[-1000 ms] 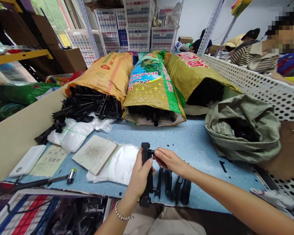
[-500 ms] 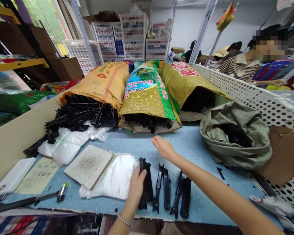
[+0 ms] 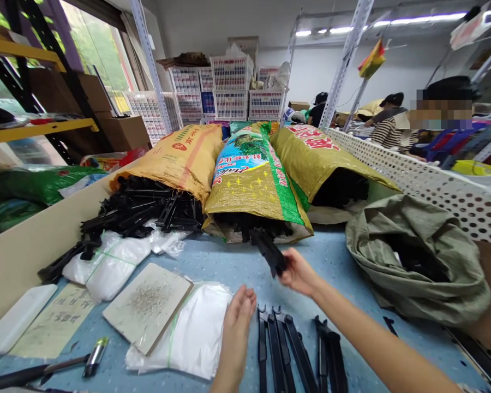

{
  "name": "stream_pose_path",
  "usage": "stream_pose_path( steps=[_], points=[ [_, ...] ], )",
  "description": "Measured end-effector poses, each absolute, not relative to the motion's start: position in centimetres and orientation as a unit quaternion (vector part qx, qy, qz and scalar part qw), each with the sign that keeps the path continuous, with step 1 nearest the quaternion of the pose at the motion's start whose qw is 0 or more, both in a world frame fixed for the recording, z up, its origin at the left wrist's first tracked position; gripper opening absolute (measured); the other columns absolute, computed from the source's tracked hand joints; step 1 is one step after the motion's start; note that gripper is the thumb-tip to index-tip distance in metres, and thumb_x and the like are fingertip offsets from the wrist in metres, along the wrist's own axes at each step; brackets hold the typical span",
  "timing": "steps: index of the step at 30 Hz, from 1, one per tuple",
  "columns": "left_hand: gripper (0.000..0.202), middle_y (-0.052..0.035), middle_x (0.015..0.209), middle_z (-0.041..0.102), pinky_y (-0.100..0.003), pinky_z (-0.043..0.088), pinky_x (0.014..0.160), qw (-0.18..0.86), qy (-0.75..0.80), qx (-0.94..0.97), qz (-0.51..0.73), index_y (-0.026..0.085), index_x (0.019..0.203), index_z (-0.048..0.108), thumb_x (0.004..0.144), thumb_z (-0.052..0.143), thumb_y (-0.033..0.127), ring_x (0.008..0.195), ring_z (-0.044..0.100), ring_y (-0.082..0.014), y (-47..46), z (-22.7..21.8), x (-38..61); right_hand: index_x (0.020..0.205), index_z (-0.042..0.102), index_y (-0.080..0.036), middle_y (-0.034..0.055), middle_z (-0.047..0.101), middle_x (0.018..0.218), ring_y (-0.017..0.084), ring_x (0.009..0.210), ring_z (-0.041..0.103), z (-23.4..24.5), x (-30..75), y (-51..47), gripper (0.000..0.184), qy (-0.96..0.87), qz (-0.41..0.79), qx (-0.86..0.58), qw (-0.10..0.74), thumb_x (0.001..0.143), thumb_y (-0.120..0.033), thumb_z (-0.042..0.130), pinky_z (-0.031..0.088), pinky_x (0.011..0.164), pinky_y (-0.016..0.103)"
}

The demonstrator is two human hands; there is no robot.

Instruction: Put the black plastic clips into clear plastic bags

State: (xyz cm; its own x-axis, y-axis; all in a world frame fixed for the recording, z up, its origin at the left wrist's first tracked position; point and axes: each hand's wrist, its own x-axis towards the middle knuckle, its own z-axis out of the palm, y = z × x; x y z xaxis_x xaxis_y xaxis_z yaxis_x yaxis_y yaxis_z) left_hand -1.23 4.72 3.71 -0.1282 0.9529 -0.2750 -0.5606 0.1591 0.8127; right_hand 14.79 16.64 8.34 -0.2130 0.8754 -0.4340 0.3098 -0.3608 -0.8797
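The left hand (image 3: pixel 238 325), loosely open, has left the black parts (image 3: pixel 275 352) near the front edge of the desk (image 3: pixel 329 251); the right hand (image 3: pixel 298 273) grips one black piece (image 3: pixel 269 252) by the middle sack (image 3: pixel 251 204).

Head-worn view, looking forward and down, blue tabletop (image 3: pixel 225 265) close, stacked crates (image 3: pixel 231 103) far

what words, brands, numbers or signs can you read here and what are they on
"Hai…", blue-and-gold middle sack: script lettering, ending unclear; its Chinese characters are too blurred to read surely.
"WAN…", orange sack: green letters, rest unclear; red emblem and characters too blurred.
Right-hand gold sack: large red characters, partly folded away, unreadable.
Yellow paper: handwriting, too blurred.
No number is legible.
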Motion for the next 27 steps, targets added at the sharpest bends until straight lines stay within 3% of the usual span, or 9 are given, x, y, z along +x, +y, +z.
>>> stream_pose_path(
  steps=[3,5,7,9,12,15,19,23,27],
  points=[
    [0.062,-0.0128,0.11,0.064,-0.041,0.048,0.092,0.72,0.326,0.156,0.593,0.017,0.116,0.055,0.077,0.055,0.065,0.105,0.061,-0.0264,5.7,6.6,0.3,0.083,0.057,-0.016,0.0037,0.06,0.065,0.011,0.042,0.048,7.4,15.8,9.6,0.044,-0.447,0.737,-0.452,0.228,0.088,-0.047,0.028,0.041,0.043,0.024],
    [0.057,-0.0128,0.099,0.067,-0.039,0.051,0.082,0.737,0.335,0.16,0.565,0.013,0.104,0.059,0.079,0.052,0.065,0.094,0.064,-0.0263,5.3,8.1,1.0,0.086,0.057,-0.016,0.0043,0.061,0.068,0.014,0.05,0.055,7.9,15.9,6.6,0.046,-0.478,0.741,-0.42,0.215,0.09,-0.052,0.029,0.046,0.05,0.028],
    [0.05,-0.0106,0.094,0.067,-0.034,0.052,0.075,0.708,0.388,0.191,0.558,0.013,0.097,0.06,0.081,0.052,0.061,0.088,0.065,-0.0238,4.1,9.2,1.2,0.084,0.057,-0.017,0.0058,0.062,0.074,0.017,0.063,0.059,9.0,15.9,5.6,0.048,-0.595,0.625,-0.445,0.241,0.093,-0.052,0.027,0.049,0.062,0.033],
    [0.046,-0.0073,0.092,0.068,-0.03,0.051,0.07,0.665,0.443,0.233,0.554,0.015,0.099,0.059,0.082,0.053,0.058,0.082,0.065,-0.0208,2.7,10.0,0.8,0.087,0.057,-0.018,0.0075,0.062,0.082,0.02,0.075,0.058,10.1,15.7,6.1,0.044,-0.728,0.421,-0.467,0.273,0.095,-0.051,0.028,0.047,0.071,0.035],
    [0.051,-0.0038,0.088,0.068,-0.027,0.05,0.06,0.637,0.491,0.282,0.523,0.019,0.112,0.056,0.081,0.054,0.059,0.068,0.063,-0.0168,1.2,10.8,-0.1,0.099,0.054,-0.017,0.01,0.059,0.092,0.022,0.082,0.054,10.7,15.1,7.7,0.036,-0.858,0.151,-0.408,0.274,0.095,-0.047,0.034,0.044,0.071,0.035],
    [0.059,-0.0006,0.073,0.067,-0.025,0.045,0.049,0.649,0.503,0.305,0.482,0.02,0.119,0.052,0.079,0.054,0.063,0.052,0.06,-0.0142,0.6,11.0,-1.1,0.098,0.054,-0.017,0.0092,0.058,0.086,0.021,0.076,0.052,10.0,14.5,9.3,0.034,-0.926,0.029,-0.268,0.263,0.096,-0.044,0.033,0.041,0.066,0.033],
    [0.063,0.0021,0.051,0.059,-0.023,0.04,0.039,0.684,0.507,0.298,0.432,0.015,0.108,0.057,0.075,0.052,0.069,0.04,0.056,-0.015,0.8,10.8,-1.8,0.083,0.056,-0.019,0.0056,0.056,0.073,0.018,0.067,0.05,9.5,14.1,10.5,0.04,-0.95,0.01,-0.192,0.245,0.096,-0.049,0.032,0.037,0.062,0.031],
    [0.057,0.002,0.057,0.061,-0.021,0.04,0.038,0.606,0.545,0.278,0.507,0.016,0.1,0.057,0.076,0.052,0.067,0.038,0.053,-0.0113,1.5,11.0,-2.2,0.074,0.052,-0.02,0.0027,0.055,0.065,0.015,0.059,0.048,9.7,13.8,8.5,0.047,-0.916,0.093,-0.323,0.221,0.098,-0.048,0.023,0.033,0.057,0.027],
    [0.052,0.001,0.064,0.061,-0.019,0.04,0.039,0.579,0.551,0.276,0.534,0.015,0.094,0.058,0.075,0.056,0.065,0.045,0.056,-0.011,2.0,11.0,-2.6,0.081,0.053,-0.019,0.0049,0.058,0.073,0.018,0.066,0.05,8.8,13.1,3.0,0.041,-0.933,0.123,-0.271,0.204,0.097,-0.046,0.027,0.034,0.061,0.03]
  ],
)
